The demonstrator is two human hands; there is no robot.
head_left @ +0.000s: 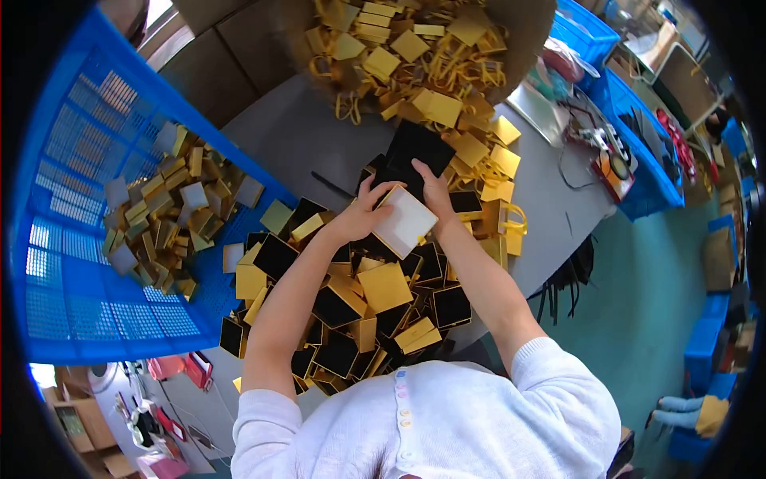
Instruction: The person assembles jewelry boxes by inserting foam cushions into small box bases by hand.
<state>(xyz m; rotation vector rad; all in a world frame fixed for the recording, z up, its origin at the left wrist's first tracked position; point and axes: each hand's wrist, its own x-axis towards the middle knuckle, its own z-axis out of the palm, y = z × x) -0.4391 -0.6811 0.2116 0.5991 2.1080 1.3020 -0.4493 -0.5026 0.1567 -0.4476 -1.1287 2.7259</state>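
My left hand [361, 215] is closed around the edge of a small gold-rimmed box [405, 220], its white face turned up. Just beyond it, my right hand [433, 191] grips a black square piece [416, 150], with the thumb lying across its near edge; whether this is a box or a loose lid, I cannot tell. Under my forearms spreads a heap of gold and black boxes [384, 287], lying at many angles. Close to my right wrist, a gold box with a yellow ribbon loop [515, 222] stands at the heap's edge.
At left a tilted blue plastic crate [239, 160] holds many gold boxes [171, 207]. A large round container [531, 48] at the far side is full of gold boxes with ribbons. Blue bins [638, 160] stand at right, and another person [682, 411] is at lower right.
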